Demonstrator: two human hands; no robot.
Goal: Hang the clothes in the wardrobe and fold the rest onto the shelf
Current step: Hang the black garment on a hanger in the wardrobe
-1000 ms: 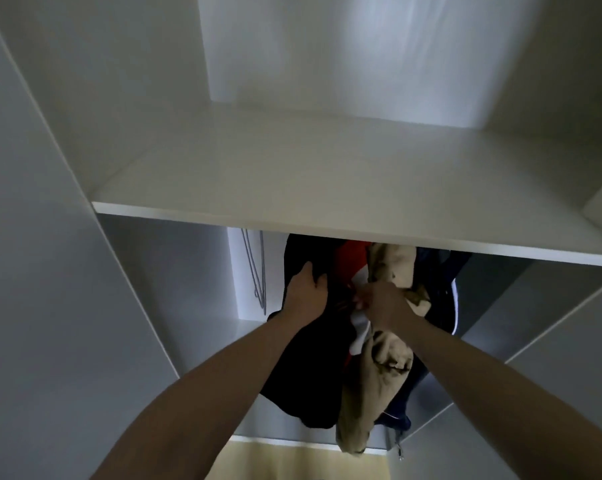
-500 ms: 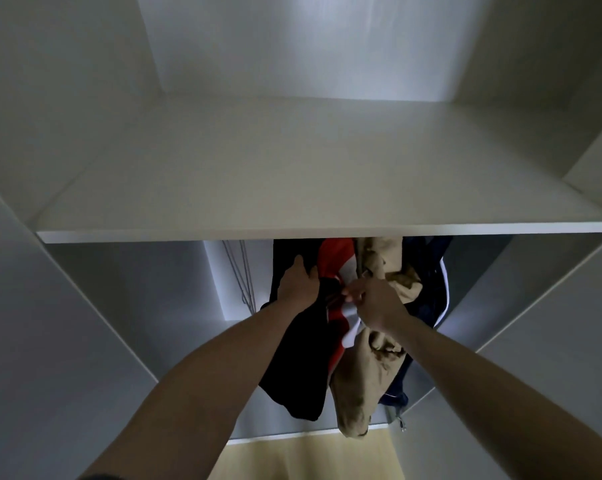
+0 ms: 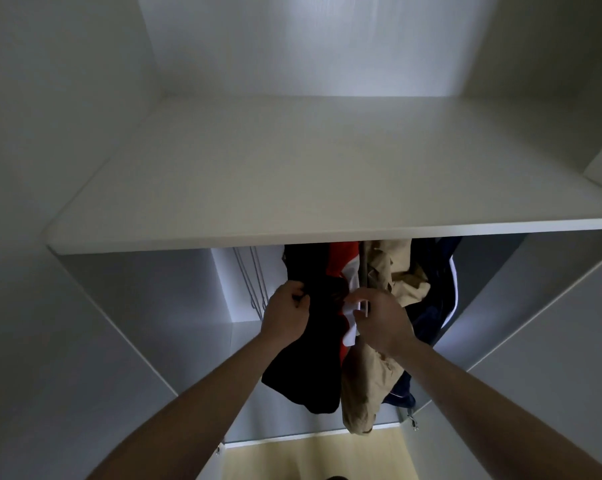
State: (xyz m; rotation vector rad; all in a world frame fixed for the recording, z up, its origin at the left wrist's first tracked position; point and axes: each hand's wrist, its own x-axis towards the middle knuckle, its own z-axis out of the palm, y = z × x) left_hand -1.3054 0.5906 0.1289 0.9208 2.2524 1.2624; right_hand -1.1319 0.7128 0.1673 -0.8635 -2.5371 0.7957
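Note:
Under the white wardrobe shelf (image 3: 327, 233) hang several garments close together. A black garment (image 3: 310, 368) hangs leftmost, and my left hand (image 3: 285, 315) grips its upper edge. To its right hangs a red and white garment (image 3: 344, 268), whose white part my right hand (image 3: 379, 320) pinches. A beige jacket (image 3: 393, 271) and a navy jacket with a white stripe (image 3: 441, 296) hang further right. The rail and the hangers' tops are hidden behind the shelf.
Empty wire hangers (image 3: 254, 282) hang at the left of the compartment against the white back wall. White side panels (image 3: 119, 341) close the wardrobe in on both sides. A pale wooden floor (image 3: 310, 459) shows below.
The view has tilted up a little. My left hand has curled from lying on the black garment to gripping it. My right hand stays on the red and white garment.

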